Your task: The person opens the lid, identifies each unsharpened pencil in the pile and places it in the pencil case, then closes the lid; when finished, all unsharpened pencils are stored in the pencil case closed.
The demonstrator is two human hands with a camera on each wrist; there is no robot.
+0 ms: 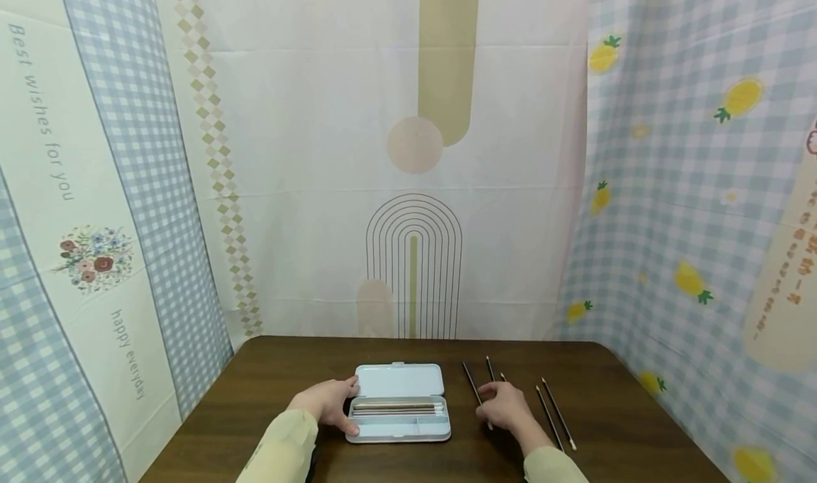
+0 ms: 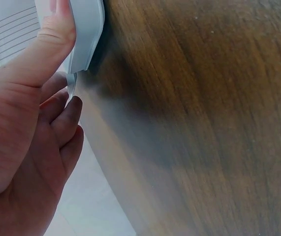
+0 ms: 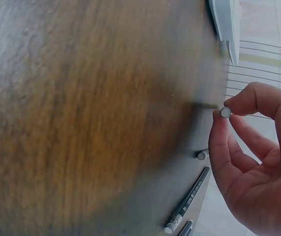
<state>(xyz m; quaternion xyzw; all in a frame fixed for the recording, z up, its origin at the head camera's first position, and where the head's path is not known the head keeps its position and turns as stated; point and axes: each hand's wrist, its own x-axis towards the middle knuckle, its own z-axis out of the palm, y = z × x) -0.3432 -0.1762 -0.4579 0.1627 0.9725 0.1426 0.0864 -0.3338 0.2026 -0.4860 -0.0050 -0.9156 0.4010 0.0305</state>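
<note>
A pale blue pencil case (image 1: 383,430) lies with its lid (image 1: 398,380) raised toward the back, and several pencils (image 1: 392,408) fill its rear compartment. My left hand (image 1: 327,402) grips the case's left side; the left wrist view has the thumb over the edge and the fingers curled by the lid. To the right of the case, my right hand (image 1: 506,406) pinches a dark pencil (image 1: 471,381) between thumb and forefinger. Its round pale end (image 3: 225,112) faces the right wrist camera. Other pencils lie beneath and beyond that hand, one partly hidden.
Right of my right hand, two dark pencils (image 1: 559,413) lie side by side on the brown wooden table (image 1: 287,362). Another pencil's tip (image 1: 488,362) shows behind the hand. Patterned cloth (image 1: 306,185) hangs along the back and both sides.
</note>
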